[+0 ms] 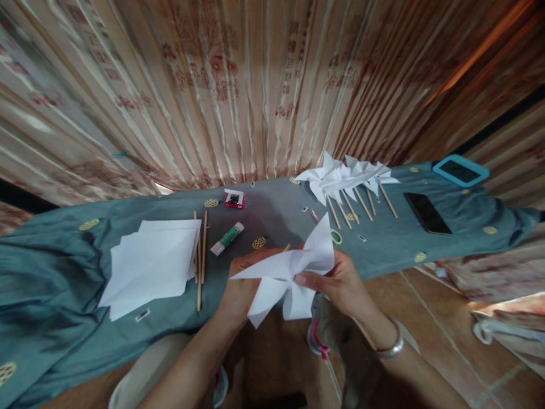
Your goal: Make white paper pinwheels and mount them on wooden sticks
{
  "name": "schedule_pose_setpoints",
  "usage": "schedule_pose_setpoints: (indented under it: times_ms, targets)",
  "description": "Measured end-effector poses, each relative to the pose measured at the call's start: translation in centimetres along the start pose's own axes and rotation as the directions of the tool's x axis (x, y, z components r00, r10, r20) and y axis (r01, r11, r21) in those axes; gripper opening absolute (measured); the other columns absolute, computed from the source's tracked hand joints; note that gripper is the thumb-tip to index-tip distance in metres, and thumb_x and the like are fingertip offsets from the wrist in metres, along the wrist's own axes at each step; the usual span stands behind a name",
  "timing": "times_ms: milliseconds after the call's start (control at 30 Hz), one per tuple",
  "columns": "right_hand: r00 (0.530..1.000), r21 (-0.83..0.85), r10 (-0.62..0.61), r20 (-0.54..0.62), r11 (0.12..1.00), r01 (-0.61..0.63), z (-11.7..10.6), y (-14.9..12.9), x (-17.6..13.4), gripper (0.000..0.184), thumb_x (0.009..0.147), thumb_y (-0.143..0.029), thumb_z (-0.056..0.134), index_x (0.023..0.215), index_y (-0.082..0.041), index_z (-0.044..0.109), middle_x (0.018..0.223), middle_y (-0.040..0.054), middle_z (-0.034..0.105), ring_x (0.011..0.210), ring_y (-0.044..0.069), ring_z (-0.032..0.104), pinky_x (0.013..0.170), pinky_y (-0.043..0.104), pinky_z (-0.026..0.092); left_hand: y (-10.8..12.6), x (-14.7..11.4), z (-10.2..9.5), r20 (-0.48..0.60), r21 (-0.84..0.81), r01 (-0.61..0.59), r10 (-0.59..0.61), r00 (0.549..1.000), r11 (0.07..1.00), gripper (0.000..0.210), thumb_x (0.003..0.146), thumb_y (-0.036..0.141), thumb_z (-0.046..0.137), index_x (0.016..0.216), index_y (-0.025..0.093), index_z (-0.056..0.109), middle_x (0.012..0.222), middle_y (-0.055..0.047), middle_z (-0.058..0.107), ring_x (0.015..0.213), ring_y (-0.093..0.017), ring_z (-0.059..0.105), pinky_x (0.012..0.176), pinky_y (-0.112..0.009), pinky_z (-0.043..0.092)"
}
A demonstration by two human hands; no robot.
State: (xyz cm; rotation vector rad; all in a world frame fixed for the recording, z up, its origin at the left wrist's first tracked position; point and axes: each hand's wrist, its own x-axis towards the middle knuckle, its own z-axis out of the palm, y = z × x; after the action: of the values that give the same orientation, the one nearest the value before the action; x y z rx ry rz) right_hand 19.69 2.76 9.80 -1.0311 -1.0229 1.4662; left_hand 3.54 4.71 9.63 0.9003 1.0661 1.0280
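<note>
The right hand (344, 283) gripped the paper pinwheel (272, 267); the left hand (239, 291) was partly behind it, its grip unclear.

In front of you hangs a pleated, printed curtain (255, 85), with a blue-green cloth (276, 213) spread before it. Toward your right on the cloth lie a dark phone (427, 213) and, farther back, a blue-framed device (461, 170); tiled floor (394, 304) shows below.

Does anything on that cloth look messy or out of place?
The paper stack looks askew, its sheet edges unaligned; beside it, one wooden stick juts past its neighbors. The cloth is rumpled at the left. The held pinwheel shows no obvious damage.
</note>
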Motion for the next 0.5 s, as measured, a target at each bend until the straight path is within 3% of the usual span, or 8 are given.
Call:
schedule_pose_setpoints:
  times_ms: [100,200,233,367,500]
  targets:
    - [0.991,-0.234,-0.136,0.011,0.963,0.135,0.5,-1.0,-1.6,0.017,0.068,-0.028,0.08,0.078,-0.018,0.07,0.071,-0.0002,0.072,0.058,0.013,0.064,0.051,0.021,0.052,0.5,-0.2,-0.5,0.076,-0.004,0.001,-0.001,0.997,1.0,0.021,0.058,0.034,0.079,0.071,0.018,0.078,0.064,-0.003,0.064,0.051,-0.011,0.051,0.047,-0.022,0.038]
    - [0.938,-0.462,-0.32,0.135,0.817,0.345,0.6,-1.4,-2.7,0.003,0.08,-0.021,0.069,0.082,-0.02,0.07,0.075,0.0021,0.072,0.065,0.016,0.066,0.058,0.026,0.054,0.7,-0.4,-1.0,0.179,0.039,-0.046,0.038,0.983,0.998,0.015,0.061,0.031,0.079,0.07,0.019,0.079,0.064,-0.004,0.064,0.054,-0.011,0.053,0.049,-0.021,0.04]
    - [0.91,-0.5,-0.37,0.188,0.761,0.412,0.6,-1.5,-2.9,0.006,0.082,-0.018,0.065,0.085,-0.021,0.069,0.078,0.0029,0.072,0.069,0.017,0.067,0.062,0.028,0.055,0.7,-0.5,-1.1,0.211,0.047,-0.064,0.053,0.976,0.997,0.013,0.063,0.03,0.078,0.071,0.02,0.079,0.064,-0.005,0.065,0.057,-0.012,0.055,0.05,-0.021,0.041]
    - [0.813,-0.544,-0.495,0.306,0.61,0.576,0.5,-1.6,-2.8,0.02,0.085,-0.008,0.057,0.098,-0.022,0.065,0.082,0.0037,0.071,0.078,0.018,0.067,0.071,0.033,0.056,0.9,-0.7,-1.3,0.294,0.047,-0.084,0.066,0.953,0.995,0.008,0.07,0.026,0.073,0.074,0.024,0.08,0.067,-0.006,0.069,0.062,-0.014,0.058,0.053,-0.021,0.042]
    - [0.742,-0.56,-0.538,0.4,0.497,0.663,0.3,-1.5,-2.8,0.024,0.087,-0.011,0.056,0.109,-0.02,0.062,0.091,0.006,0.069,0.087,0.019,0.065,0.075,0.034,0.056,1.3,-0.8,-1.6,0.319,0.069,-0.121,0.093,0.943,0.99,0.008,0.069,0.025,0.073,0.074,0.023,0.08,0.067,-0.007,0.069,0.062,-0.014,0.058,0.054,-0.022,0.042]
